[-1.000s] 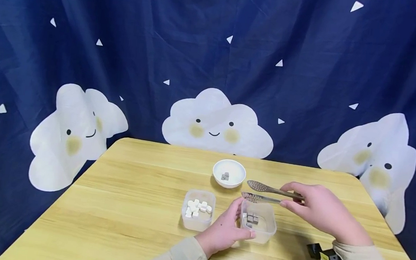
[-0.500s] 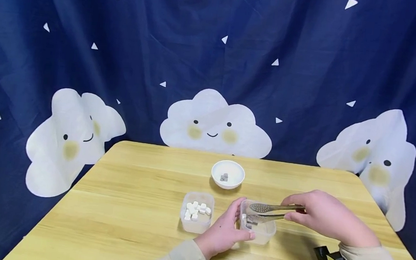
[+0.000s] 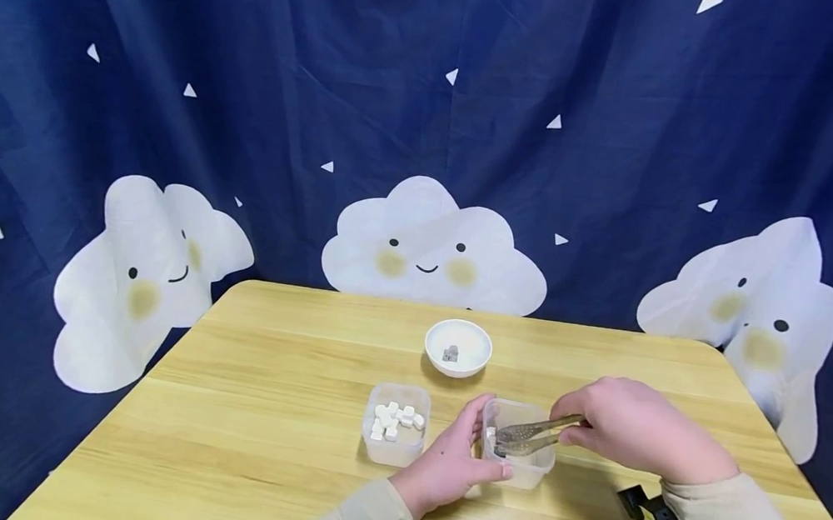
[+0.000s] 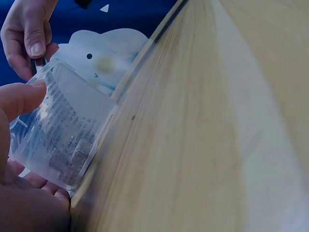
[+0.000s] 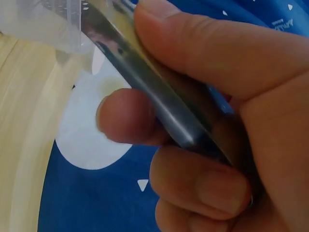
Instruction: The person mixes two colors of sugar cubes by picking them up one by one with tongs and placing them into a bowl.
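Observation:
My left hand (image 3: 448, 461) grips a clear plastic container (image 3: 529, 478) from its left side, thumb at the near wall and fingers at the far one. In my right hand (image 3: 630, 427) are metal tongs (image 3: 520, 432) with perforated ends, held between thumb and fingers. The tongs reach down into this container, their ends close together by the grey cubes (image 3: 499, 451). Whether a cube is between the ends cannot be seen. In the left wrist view the cubes show blurred through the container wall (image 4: 79, 99); the right wrist view shows the tong handle (image 5: 166, 108) across my fingers.
Left of my left hand stands a second clear container (image 3: 390, 457) with several white cubes (image 3: 389, 418). Behind both containers is a white bowl (image 3: 468, 370) holding a few grey cubes (image 3: 450, 354). A wooden table (image 3: 259, 412) carries everything, with a blue cloud-patterned curtain (image 3: 287, 114) behind.
The right hand has lowered the tongs from above the container down into it, and their ends have drawn closer together. My left hand stays on the container.

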`<action>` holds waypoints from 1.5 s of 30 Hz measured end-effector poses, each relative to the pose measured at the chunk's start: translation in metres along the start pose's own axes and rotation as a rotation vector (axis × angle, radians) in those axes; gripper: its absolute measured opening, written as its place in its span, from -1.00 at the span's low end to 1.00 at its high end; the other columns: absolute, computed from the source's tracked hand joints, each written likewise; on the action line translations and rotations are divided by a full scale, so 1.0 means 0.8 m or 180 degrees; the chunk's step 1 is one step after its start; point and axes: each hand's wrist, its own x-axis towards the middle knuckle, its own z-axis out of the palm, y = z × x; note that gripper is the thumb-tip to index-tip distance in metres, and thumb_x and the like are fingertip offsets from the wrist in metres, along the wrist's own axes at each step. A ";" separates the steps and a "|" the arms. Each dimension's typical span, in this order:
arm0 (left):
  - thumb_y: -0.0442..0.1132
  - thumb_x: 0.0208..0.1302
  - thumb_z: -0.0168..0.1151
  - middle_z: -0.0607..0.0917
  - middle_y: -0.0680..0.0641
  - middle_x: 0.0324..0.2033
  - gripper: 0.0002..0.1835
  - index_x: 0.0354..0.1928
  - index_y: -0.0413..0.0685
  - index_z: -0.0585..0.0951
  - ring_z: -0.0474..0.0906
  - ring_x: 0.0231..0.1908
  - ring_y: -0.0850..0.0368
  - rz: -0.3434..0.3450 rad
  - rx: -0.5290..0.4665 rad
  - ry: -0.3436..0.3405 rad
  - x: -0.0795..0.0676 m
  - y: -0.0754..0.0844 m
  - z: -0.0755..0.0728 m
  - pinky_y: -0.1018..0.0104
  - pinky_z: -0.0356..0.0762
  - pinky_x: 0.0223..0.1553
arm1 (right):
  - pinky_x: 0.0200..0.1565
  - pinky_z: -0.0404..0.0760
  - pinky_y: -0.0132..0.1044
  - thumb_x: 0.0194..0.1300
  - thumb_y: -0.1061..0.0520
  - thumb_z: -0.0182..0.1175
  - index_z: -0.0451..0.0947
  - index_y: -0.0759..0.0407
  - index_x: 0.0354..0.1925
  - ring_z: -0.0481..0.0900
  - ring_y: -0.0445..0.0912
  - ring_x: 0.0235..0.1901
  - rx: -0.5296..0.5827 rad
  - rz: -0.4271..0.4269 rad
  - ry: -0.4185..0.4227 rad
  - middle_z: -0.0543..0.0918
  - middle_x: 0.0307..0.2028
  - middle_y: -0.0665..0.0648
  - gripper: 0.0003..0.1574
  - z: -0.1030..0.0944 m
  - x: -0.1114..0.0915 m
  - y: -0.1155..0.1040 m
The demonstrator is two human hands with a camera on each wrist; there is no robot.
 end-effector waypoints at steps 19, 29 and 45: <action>-0.21 0.07 0.54 0.34 0.12 0.42 0.09 0.58 0.20 0.08 0.27 0.39 0.05 -0.0069 -0.0039 0.0038 -0.006 0.010 0.000 -0.12 0.02 0.46 | -0.50 0.46 -0.29 0.12 0.06 0.50 0.65 -0.27 -0.38 0.38 -0.41 -0.53 -0.0117 -0.0066 0.0104 0.50 -0.47 -0.45 -0.78 0.002 0.000 -0.010; -0.18 0.05 0.54 0.33 0.12 0.44 0.11 0.58 0.19 0.08 0.27 0.39 0.10 -0.0074 0.0025 0.0042 -0.004 0.008 -0.001 -0.12 -0.02 0.47 | -0.53 0.37 -0.34 0.13 0.11 0.47 0.53 -0.32 -0.47 0.30 -0.40 -0.59 -0.0233 -0.0141 0.0090 0.41 -0.53 -0.44 -0.66 0.001 0.003 -0.015; -0.21 0.08 0.53 0.32 0.10 0.45 0.09 0.58 0.20 0.08 0.25 0.40 0.06 -0.0110 -0.0057 0.0022 -0.006 0.013 -0.001 -0.11 0.00 0.46 | -0.56 0.38 -0.28 0.05 0.04 0.51 0.53 -0.34 -0.49 0.32 -0.38 -0.58 -0.0397 -0.0053 0.0003 0.42 -0.53 -0.43 -0.67 -0.007 0.007 -0.023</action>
